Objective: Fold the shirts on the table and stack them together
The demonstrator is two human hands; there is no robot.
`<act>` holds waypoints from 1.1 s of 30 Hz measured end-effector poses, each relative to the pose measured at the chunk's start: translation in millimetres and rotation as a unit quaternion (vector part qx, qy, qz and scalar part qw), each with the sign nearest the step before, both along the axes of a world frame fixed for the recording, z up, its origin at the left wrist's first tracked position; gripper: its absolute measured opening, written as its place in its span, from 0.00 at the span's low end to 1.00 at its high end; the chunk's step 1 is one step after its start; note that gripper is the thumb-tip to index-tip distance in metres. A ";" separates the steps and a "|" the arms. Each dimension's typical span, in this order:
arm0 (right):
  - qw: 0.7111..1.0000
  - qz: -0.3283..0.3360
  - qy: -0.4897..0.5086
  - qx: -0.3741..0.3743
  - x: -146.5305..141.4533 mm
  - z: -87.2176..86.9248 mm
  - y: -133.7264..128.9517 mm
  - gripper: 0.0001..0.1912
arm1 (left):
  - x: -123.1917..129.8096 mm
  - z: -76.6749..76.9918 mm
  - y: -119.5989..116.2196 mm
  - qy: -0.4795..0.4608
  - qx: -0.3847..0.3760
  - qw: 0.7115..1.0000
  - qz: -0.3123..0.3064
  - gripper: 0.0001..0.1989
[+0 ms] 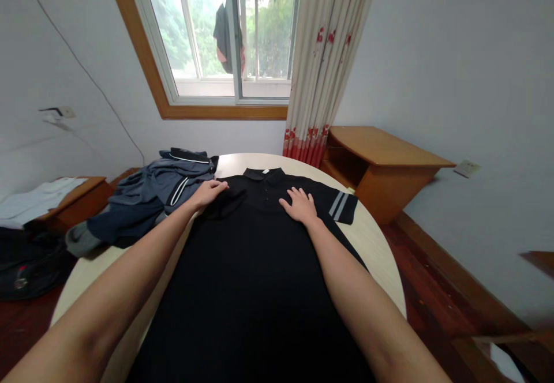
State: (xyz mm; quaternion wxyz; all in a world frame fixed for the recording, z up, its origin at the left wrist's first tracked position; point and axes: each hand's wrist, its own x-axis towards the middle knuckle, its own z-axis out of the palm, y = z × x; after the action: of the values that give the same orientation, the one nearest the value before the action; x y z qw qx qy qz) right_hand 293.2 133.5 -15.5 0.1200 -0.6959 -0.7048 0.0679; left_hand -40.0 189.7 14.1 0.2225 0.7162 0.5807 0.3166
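A black polo shirt (259,256) lies spread on the round, pale table (381,256), its collar toward the window and its hem toward me. My left hand (208,192) is closed at the left shoulder and sleeve, fingers pinched on the dark cloth. That sleeve looks bunched inward, and its cuff is not plainly visible. My right hand (299,204) rests flat on the right side of the chest, fingers spread. Beyond it the right sleeve, with two grey stripes, stretches out flat.
A heap of grey and navy clothes (151,192) sits on the table's left side, close to my left hand. Behind on the right stands a wooden desk (381,146) beside a curtain (324,71). A black bag (34,262) is at far left.
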 end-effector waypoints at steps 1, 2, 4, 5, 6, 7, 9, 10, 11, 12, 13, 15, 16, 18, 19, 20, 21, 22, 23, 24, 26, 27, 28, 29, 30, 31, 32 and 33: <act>1.000 0.000 0.000 0.002 -0.1 -0.1 -0.1 0.35 | -0.5 -2.8 -0.3 0.040 0.010 0.999 0.005 0.29; 1.000 0.000 0.000 0.004 -0.1 -0.2 -0.2 0.35 | -0.9 -5.8 0.2 0.085 0.016 0.996 0.014 0.31; 1.000 -0.001 0.000 0.003 -0.1 0.0 -0.4 0.35 | -1.1 -12.3 3.5 0.161 0.016 0.987 0.026 0.29; 1.000 -0.001 0.001 0.002 -0.1 0.1 -0.5 0.35 | -0.7 -15.6 6.2 0.186 0.010 0.982 0.026 0.28; 1.000 -0.001 0.000 0.001 0.0 0.2 -0.5 0.35 | -0.1 -18.8 9.3 0.201 0.001 0.979 0.024 0.28; 1.000 -0.002 0.000 0.001 0.1 0.3 -0.6 0.35 | 0.8 -21.8 12.8 0.211 -0.009 0.977 0.022 0.29; 1.000 -0.002 0.000 0.001 0.2 0.5 -0.7 0.35 | 3.0 -26.5 20.4 0.235 -0.029 0.971 0.022 0.32; 1.000 -0.002 0.000 0.001 0.1 0.6 -0.8 0.35 | 4.3 -28.1 24.2 0.246 -0.039 0.968 0.022 0.33; 1.000 -0.003 0.000 0.001 0.0 0.7 -1.0 0.35 | 5.8 -29.0 27.9 0.256 -0.047 0.965 0.023 0.34; 1.000 -0.003 0.000 0.001 -0.2 1.0 -1.2 0.35 | 7.6 -29.5 31.3 0.265 -0.054 0.962 0.026 0.35; 1.000 -0.004 -0.001 0.001 -0.5 1.3 -1.4 0.35 | 9.8 -29.7 34.2 0.273 -0.060 0.960 0.031 0.36; 1.000 -0.005 -0.001 0.000 -1.1 2.2 -1.9 0.35 | 16.1 -29.8 37.7 0.284 -0.064 0.956 0.040 0.36; 1.000 -0.005 -0.002 -0.001 -1.4 2.7 -2.2 0.35 | 20.1 -30.1 38.3 0.292 -0.057 0.954 0.042 0.36; 1.000 -0.005 -0.003 -0.005 -1.8 3.6 -2.5 0.35 | 28.8 -31.7 37.3 0.317 -0.032 0.947 0.037 0.36; 1.000 -0.004 -0.004 -0.006 -1.8 3.8 -2.5 0.35 | 32.7 -33.0 36.2 0.330 -0.024 0.943 0.033 0.36; 1.000 -0.004 -0.005 -0.006 -1.9 3.8 -2.5 0.35 | 36.0 -34.2 35.2 0.341 -0.020 0.939 0.031 0.36; 1.000 -0.005 -0.006 -0.006 -1.8 3.7 -2.3 0.35 | 38.4 -35.4 34.6 0.347 -0.023 0.937 0.032 0.36; 1.000 -0.006 -0.007 -0.005 -1.8 3.4 -2.2 0.35 | 39.7 -36.2 34.5 0.347 -0.031 0.937 0.037 0.37; 1.000 -0.007 -0.007 -0.003 -1.7 3.0 -1.9 0.34 | 40.1 -36.5 35.0 0.344 -0.038 0.937 0.042 0.37; 1.000 -0.007 -0.007 -0.002 -1.6 2.6 -1.7 0.34 | 39.9 -36.2 36.2 0.342 -0.043 0.938 0.046 0.38; 1.000 -0.007 -0.005 0.001 -1.5 1.6 -1.3 0.34 | 38.8 -34.3 39.0 0.340 -0.047 0.938 0.048 0.39; 1.000 -0.007 -0.005 0.003 -1.5 1.1 -1.2 0.34 | 38.6 -32.8 40.1 0.341 -0.048 0.938 0.049 0.39; 1.000 -0.007 -0.005 0.003 -1.5 0.7 -1.0 0.35 | 38.9 -31.3 40.4 0.343 -0.047 0.937 0.050 0.39; 1.000 -0.008 -0.006 0.004 -1.5 0.3 -0.9 0.35 | 39.6 -29.9 39.5 0.346 -0.044 0.936 0.053 0.39; 1.000 -0.009 -0.007 0.005 -1.5 0.0 -0.7 0.35 | 40.8 -28.9 37.3 0.351 -0.037 0.934 0.057 0.39; 1.000 -0.009 -0.008 0.005 -1.5 -0.2 -0.6 0.35 | 42.1 -28.3 33.6 0.356 -0.027 0.932 0.060 0.39; 1.000 -0.009 -0.008 0.004 -1.5 -0.3 -0.5 0.34 | 43.4 -28.2 28.5 0.361 -0.015 0.930 0.059 0.38; 1.000 -0.009 -0.009 0.004 -1.5 -0.3 -0.3 0.34 | 44.5 -28.8 22.1 0.365 -0.004 0.929 0.057 0.38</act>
State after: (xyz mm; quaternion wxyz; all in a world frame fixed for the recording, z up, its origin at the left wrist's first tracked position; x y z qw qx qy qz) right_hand 291.6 133.2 -15.9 0.1166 -0.7023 -0.6999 0.0580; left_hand 4.5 211.8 -14.6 -0.0203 0.7472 0.6629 0.0425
